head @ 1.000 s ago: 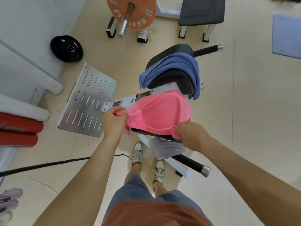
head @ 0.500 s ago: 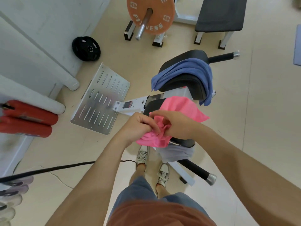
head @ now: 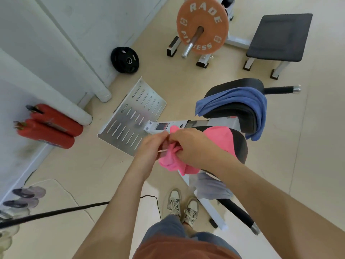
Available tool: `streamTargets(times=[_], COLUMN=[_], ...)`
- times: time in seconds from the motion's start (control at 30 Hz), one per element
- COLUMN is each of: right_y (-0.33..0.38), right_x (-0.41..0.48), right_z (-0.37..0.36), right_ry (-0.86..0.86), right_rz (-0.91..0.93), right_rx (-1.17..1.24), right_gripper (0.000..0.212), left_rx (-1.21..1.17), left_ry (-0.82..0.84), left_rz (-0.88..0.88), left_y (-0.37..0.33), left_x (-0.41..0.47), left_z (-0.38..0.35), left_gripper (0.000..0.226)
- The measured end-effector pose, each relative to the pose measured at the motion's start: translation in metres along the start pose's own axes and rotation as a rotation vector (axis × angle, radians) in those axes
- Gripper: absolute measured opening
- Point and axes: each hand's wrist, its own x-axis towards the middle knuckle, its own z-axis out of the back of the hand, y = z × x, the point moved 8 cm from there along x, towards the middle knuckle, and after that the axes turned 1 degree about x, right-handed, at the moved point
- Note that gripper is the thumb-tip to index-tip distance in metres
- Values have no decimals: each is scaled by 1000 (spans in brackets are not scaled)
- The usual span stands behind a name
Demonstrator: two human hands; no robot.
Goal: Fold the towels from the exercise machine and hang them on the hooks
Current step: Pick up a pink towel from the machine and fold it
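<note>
Pink towel [head: 221, 140]: soft, bunched, over padded black seat [head: 241, 146] | left hand [head: 150, 146] fingers pinch its edge | right hand [head: 192, 146] fingers curl round its folds

1. This is a gym or workout room.
2. Top centre: an orange "FITNESS" weight plate [head: 202, 25] sits on a bar, beside a black padded bench [head: 280, 37].
3. Upper left: a black weight plate [head: 124, 60] leans against the wall.
4. Centre: an exercise machine [head: 233, 83] has black pads and a slotted metal footplate [head: 132, 118].

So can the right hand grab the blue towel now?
Probably not yet: the right hand and the left hand both grip the pink towel. Nothing lies in the way to the blue towel, though.
</note>
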Motion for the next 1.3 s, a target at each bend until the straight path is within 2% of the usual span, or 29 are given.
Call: streamTargets(times=[0.07, 0.1, 0.17, 0.27, 0.37, 0.43, 0.5, 0.6, 0.73, 0.9, 1.0, 1.07, 1.13, 1.23, 1.3], right_y=[18, 26, 39, 48, 39, 33, 24, 8, 13, 14, 14, 15, 14, 13, 14], right_x=[8, 10, 11, 1, -14, -29, -48, -84, -128, -146, -138, -128, -120, -114, -111], right_z=[-1, 0, 6, 11, 21, 25, 24, 32, 49, 44, 44, 42, 42, 43, 51], right_ry=[-36, -64, -131, -149, -178, -200, -212, -243, -296, -69, -63, -69, -53, 39, 85], right_rz=[39, 58, 95, 66, -26, -47, -81, -118, 56, -63, -109, -122, -154, -206, -173], right_rx=[-43, -51, -10, 60, 348, 468, 457, 451, 399, 820, 787, 693, 654, 862, 844], right_gripper=[22, 24, 24, 20, 27, 30, 25, 21, 18, 14, 2, 7, 11, 17, 16], left_rx=[-110, -154, -260, -375, -298, -245, -266, -246, -287, -437, -483, -494, -503, -440, -331], left_ry=[82, 76, 74, 106, 42, -7, -82, -242, -422, -468, -402, -361, -408, -497, -580], left_rz=[85, 89, 80, 49, -36, -106, -180, -284, -321, -281, -262, -284, -310, -369, -412], left_y=[3, 1, -6, -14, -21, -20, -19, -17, -2, 1, 1, -4, -9, -26, -43], left_x=[-3, -5, -10, -21, -37, -53, -73, -110, -144, -168, -166, -164, -165, -169, -170], left_z=[0, 3, 7, 6, 5, -4, -17, -38, -54, -66, -67, -69, -65, -58, -52], left_gripper=[46, 49, 36, 40, 46, 38, 30, 29, 21, 28, 25, 24, 18, 11, 14])
